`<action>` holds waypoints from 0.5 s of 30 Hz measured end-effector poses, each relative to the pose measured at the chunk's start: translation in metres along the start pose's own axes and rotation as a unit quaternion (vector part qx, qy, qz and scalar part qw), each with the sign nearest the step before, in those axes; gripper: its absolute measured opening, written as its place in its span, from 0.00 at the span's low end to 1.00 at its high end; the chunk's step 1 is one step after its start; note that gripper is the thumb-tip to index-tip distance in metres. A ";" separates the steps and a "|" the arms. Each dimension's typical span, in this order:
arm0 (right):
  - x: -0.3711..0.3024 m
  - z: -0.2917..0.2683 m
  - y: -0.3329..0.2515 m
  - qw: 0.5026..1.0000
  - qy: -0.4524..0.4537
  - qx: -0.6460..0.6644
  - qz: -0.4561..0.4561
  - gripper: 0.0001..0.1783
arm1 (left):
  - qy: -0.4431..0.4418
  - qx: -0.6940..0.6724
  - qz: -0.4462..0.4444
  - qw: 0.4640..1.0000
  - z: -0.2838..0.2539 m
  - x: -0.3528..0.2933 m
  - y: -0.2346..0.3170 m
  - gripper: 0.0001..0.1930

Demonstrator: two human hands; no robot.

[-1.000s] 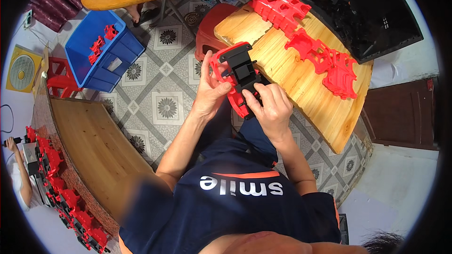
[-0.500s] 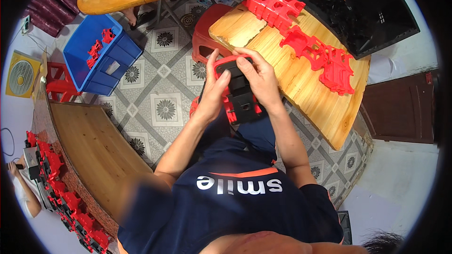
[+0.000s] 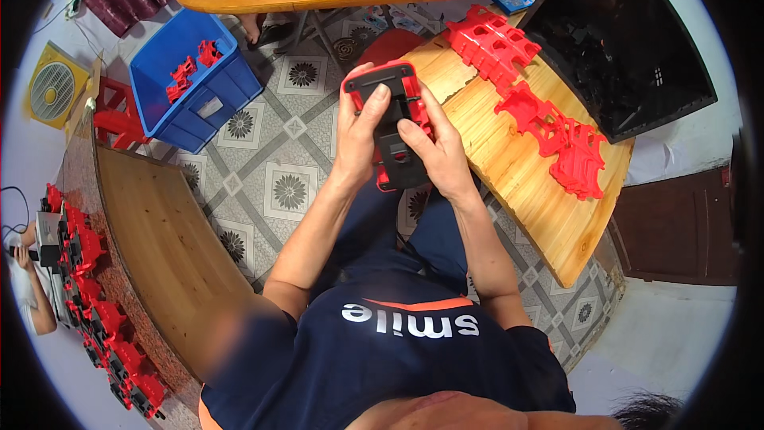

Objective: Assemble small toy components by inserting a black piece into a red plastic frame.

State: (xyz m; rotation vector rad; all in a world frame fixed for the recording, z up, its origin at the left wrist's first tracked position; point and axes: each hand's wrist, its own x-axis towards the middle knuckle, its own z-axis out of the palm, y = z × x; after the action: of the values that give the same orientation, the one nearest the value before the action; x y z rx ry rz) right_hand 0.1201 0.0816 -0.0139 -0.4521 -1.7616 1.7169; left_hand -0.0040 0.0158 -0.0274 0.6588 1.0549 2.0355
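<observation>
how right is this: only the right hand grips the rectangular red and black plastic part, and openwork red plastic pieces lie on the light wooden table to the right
Not only the right hand: the head view shows the left hand gripping the rectangular red and black plastic part too. The rest is right.

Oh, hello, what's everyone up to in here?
A person holds a red-and-black plastic part above their lap with a left-hand grip and a right-hand grip, both thumbs on its black face. Loose red pieces lie on the wooden table to the right; others sit in the blue bin. At far left, another person's hand shows beside a row of red-and-black pieces.
</observation>
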 end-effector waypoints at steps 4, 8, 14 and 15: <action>0.016 -0.006 -0.001 0.998 -0.043 0.027 0.046 0.39 | 0.015 0.027 0.047 0.998 -0.005 0.006 0.004 0.26; 0.010 -0.005 -0.007 0.993 -0.095 0.065 0.009 0.42 | 0.036 -0.060 -0.046 0.996 -0.020 0.013 0.023 0.33; 0.005 0.007 0.001 0.995 -0.045 0.083 -0.011 0.43 | -0.071 0.151 0.155 0.974 -0.017 -0.029 0.013 0.68; 0.006 0.010 0.001 0.996 -0.052 0.059 -0.033 0.43 | -0.063 0.087 0.120 0.987 -0.016 -0.030 0.018 0.70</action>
State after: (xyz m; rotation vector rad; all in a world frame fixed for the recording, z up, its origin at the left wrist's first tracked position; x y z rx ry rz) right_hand 0.1093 0.0775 -0.0132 -0.2556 -1.7157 1.8150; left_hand -0.0041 -0.0227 -0.0235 1.0361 1.1327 2.0852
